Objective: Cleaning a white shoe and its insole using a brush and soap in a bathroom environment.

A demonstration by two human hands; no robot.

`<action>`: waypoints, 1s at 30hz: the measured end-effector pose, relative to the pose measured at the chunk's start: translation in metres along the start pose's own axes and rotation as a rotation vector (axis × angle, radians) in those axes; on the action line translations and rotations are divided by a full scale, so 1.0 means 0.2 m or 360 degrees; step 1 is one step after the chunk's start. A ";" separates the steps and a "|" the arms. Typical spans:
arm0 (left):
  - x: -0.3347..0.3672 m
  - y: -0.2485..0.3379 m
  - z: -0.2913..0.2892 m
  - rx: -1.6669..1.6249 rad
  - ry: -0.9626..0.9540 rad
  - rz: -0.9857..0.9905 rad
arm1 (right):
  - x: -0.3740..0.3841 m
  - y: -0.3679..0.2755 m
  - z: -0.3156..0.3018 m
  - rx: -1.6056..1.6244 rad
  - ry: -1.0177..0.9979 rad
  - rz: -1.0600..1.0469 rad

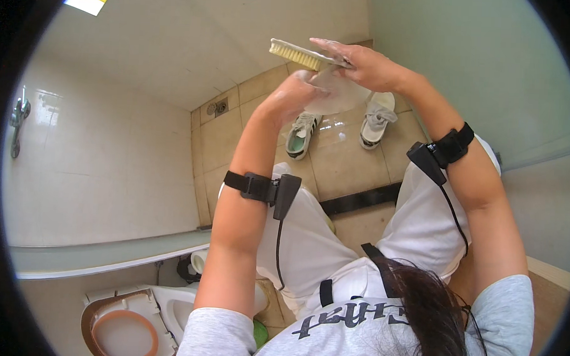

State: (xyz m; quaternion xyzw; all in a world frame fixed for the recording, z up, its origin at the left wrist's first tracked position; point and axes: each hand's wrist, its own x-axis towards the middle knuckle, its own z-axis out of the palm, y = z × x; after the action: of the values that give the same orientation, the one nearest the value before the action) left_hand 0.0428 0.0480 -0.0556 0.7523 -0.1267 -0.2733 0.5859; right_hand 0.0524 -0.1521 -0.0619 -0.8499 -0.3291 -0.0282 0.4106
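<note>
- The right hand (367, 68), fingers long and nearly straight, has the brush (294, 54) by its end, above two sneakers (302, 134).
- The left hand (295, 93) is half curled beside a cloudy sheet-like thing (339, 98); its hold I cannot tell.

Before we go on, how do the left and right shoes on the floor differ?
The left shoe shows pale green inside its opening; the right shoe shows no green. The left shoe has plain dark stripes on its side, while the right shoe has loose pale fabric bunched over its middle. Both look mostly white with dark parts, and rest on the tiled floor.
</note>
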 end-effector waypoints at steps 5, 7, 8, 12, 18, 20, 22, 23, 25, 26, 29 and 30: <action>0.07 0.01 0.04 -0.0766 0.0101 0.0142 | 0.02 0.02 -0.05 -0.0310 0.0471 0.0320; 0.09 -0.01 -0.01 -0.0916 0.0114 0.0280 | 0.03 0.01 -0.07 -0.0192 0.0652 0.0519; 0.11 -0.03 -0.03 -0.0919 0.0142 0.0299 | 0.02 0.01 -0.08 -0.0225 0.0600 0.0443; 0.15 -0.04 -0.05 -0.1006 0.0222 0.0369 | -0.08 -0.20 0.02 -0.0481 0.0259 0.0531; 0.11 0.00 -0.01 -0.0801 0.0274 0.0320 | -0.09 -0.33 0.18 -0.0553 0.0238 0.0706; 0.10 0.01 0.03 -0.0733 0.0231 0.0310 | -0.05 -0.26 0.16 -0.0591 0.0372 0.0681; 0.11 -0.01 0.07 -0.0673 0.0134 0.0312 | -0.02 -0.15 0.11 -0.0637 0.0534 0.0616; 0.12 -0.01 0.09 -0.0656 0.0189 0.0326 | -0.02 -0.13 0.10 -0.0601 0.0528 0.0593; 0.11 -0.01 0.11 -0.0611 0.0330 0.0351 | -0.01 -0.11 0.10 -0.0507 0.0508 0.0525; 0.13 -0.02 0.11 -0.0633 0.0344 0.0379 | -0.02 -0.11 0.12 -0.0469 0.0495 0.0528; 0.17 -0.04 0.04 -0.0665 0.0397 0.0427 | -0.04 -0.19 0.20 -0.0409 0.0339 0.0623; 0.15 -0.05 0.00 -0.0657 0.0420 0.0418 | -0.05 -0.31 0.20 -0.0430 0.0205 0.0714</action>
State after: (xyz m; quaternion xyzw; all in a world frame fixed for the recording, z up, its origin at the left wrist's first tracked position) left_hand 0.0668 0.0349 -0.0729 0.6231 -0.0874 -0.1147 0.7687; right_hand -0.0012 -0.1008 -0.0488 -0.9451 -0.0989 -0.0341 0.3096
